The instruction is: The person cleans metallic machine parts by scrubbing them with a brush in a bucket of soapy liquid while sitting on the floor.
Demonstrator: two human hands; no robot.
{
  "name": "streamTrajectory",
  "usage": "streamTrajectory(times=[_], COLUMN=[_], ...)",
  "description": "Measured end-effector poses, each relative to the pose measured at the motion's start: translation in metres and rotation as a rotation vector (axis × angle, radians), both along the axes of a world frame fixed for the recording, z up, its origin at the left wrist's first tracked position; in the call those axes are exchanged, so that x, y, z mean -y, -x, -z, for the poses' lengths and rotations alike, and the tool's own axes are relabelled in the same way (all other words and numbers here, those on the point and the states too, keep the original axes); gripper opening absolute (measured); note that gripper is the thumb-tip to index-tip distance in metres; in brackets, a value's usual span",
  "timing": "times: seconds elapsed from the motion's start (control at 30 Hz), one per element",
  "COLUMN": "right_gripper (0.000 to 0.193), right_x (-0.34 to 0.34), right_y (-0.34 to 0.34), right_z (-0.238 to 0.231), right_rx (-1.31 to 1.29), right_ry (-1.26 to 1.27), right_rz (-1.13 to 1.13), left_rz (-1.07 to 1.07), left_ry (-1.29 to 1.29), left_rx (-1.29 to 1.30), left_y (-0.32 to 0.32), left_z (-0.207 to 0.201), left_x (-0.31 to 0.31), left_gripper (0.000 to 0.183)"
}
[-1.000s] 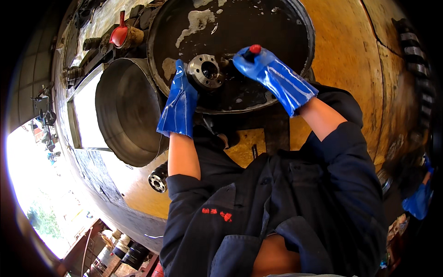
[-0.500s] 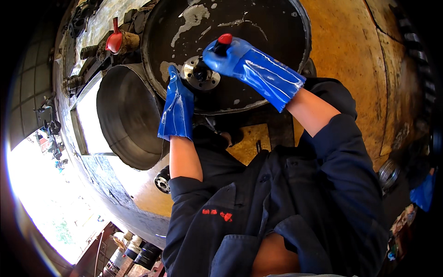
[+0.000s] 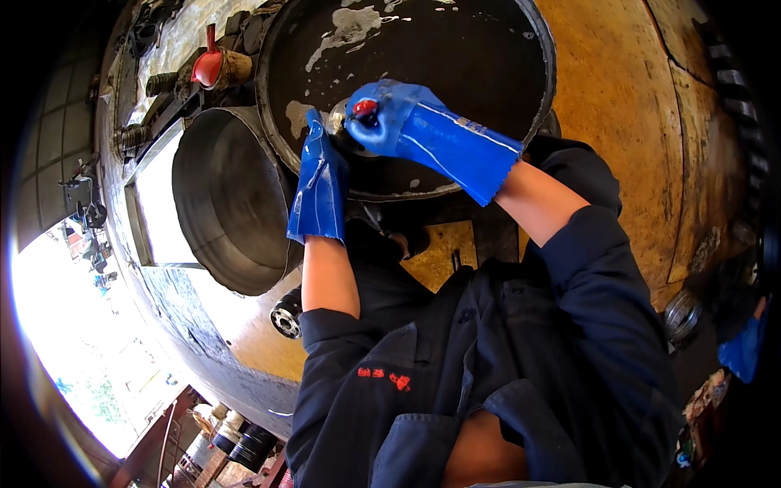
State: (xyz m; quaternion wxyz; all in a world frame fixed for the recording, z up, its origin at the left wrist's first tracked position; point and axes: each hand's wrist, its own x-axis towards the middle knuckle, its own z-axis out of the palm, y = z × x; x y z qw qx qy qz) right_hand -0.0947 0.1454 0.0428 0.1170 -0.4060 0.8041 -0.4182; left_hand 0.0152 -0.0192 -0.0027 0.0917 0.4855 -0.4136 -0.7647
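Observation:
My left hand (image 3: 318, 175), in a long blue rubber glove, grips the left side of a round metal flange (image 3: 336, 119) with holes. The part is held over a wide, dark round basin (image 3: 551, 69) with dark liquid in it. In the same kind of glove, my right hand (image 3: 394, 120) is closed around a tool with a red and black handle end (image 3: 364, 107). That fist is over the flange and hides most of it. The tool's working end is hidden beneath the fist.
Left of the basin, a large empty metal drum (image 3: 232, 203) lies tilted. A red scoop (image 3: 208, 65) rests in a small bucket behind it. Another holed metal part (image 3: 286, 315) sits by my left elbow. Yellowish stained floor (image 3: 610, 106) stretches to the right.
My right hand has moved down and slightly left with the tool, now covering most of the flange. My left hand stays nearly in place on the part.

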Motion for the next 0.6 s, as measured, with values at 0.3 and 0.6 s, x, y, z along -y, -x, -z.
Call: streamTrajectory(times=[0.3, 0.6], right_gripper=[0.017, 0.018], right_x=[-0.002, -0.008], right_y=[-0.002, 0.004], right_z=[-0.004, -0.007], right_rx=[-0.034, 0.065], right_ry=[-0.009, 0.002], right_rz=[0.093, 0.005], left_rz=[-0.004, -0.031], left_ry=[-0.029, -0.029], left_rx=[-0.012, 0.022], left_y=[0.009, 0.021], left_z=[0.0, -0.014], left_x=[-0.003, -0.016], left_gripper=[0.058, 0.06])
